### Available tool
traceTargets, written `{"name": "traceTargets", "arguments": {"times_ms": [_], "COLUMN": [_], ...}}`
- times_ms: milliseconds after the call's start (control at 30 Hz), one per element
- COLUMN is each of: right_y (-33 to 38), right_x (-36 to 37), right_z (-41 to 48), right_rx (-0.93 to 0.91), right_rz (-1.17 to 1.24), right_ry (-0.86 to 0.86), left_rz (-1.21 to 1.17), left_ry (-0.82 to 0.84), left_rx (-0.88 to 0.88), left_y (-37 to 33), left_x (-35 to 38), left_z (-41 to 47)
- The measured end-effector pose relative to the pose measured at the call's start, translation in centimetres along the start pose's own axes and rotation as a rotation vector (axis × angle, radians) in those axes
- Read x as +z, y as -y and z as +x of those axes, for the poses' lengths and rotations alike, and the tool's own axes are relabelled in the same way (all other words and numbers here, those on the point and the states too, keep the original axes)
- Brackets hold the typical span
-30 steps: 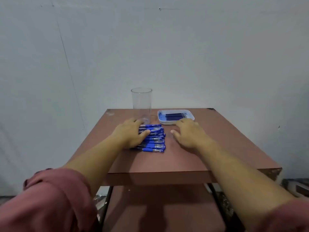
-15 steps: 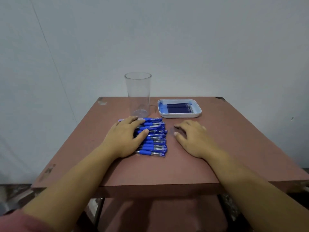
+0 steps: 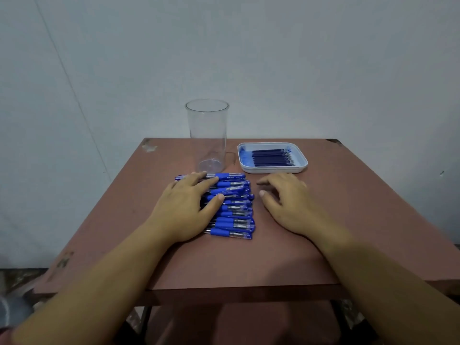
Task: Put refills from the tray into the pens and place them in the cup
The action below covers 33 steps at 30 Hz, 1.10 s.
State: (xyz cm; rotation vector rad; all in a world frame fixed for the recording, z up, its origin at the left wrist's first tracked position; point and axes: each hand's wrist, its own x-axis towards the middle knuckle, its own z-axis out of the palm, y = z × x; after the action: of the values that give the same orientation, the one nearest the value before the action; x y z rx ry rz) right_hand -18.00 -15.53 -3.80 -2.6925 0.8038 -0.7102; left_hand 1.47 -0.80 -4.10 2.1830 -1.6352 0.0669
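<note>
The left forearm [image 3: 99,277] and right forearm [image 3: 373,275] are bare to the frame's lower edge. The left hand [image 3: 184,210] and right hand [image 3: 290,204] show short, plain thumbnails. A pink sliver [image 3: 3,336], perhaps a sleeve, sits in the lower left corner.

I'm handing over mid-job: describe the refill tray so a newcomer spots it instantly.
Start at the reddish-brown table. Along its far edge stands a tall clear cup, and just right of it lies the tray. It alone is a shallow white dish, holding thin dark blue refills.
</note>
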Motion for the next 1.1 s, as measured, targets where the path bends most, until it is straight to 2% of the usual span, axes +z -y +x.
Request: {"name": "traceTargets", "arguments": {"times_ms": [100, 300, 400, 633, 800, 900, 1100], "right_y": [0.8, 1.2, 1.2, 1.3, 0.6, 0.3, 0.5], "right_x": [0.2, 0.9, 1.4, 1.1, 0.7, 0.5, 0.3], "right_z": [0.7, 1.8, 1.9, 1.6, 1.2, 1.0, 1.1], "right_rx": [-0.09, -0.191, -0.207, -0.187, -0.145, -0.142, -0.256], "right_rz": [0.091, 0.074, 0.072, 0.141, 0.253, 0.296, 0.27], "right_ry": [-0.012, 0.053, -0.001, -0.253, -0.275, -0.272, -0.343], "left_rz": [-0.067, -0.196, -0.198, -0.15, -0.113, -0.203, -0.388], "left_ry": [-0.017, -0.096, -0.112, -0.177, -0.127, -0.087, -0.206], "left_rx": [-0.001, 0.048, 0.059, 0.143, 0.258, 0.256, 0.29], "left_y": [0.0, 0.0, -0.1, -1.1, -2.5, -2.6, -1.7], "left_x": [-0.2, -0.4, -0.3, -1.3, -3.0, -2.6, -0.3], "left_z": [-0.2, -0.4, -0.3, 0.4, 2.6, 3.5, 3.3]}}
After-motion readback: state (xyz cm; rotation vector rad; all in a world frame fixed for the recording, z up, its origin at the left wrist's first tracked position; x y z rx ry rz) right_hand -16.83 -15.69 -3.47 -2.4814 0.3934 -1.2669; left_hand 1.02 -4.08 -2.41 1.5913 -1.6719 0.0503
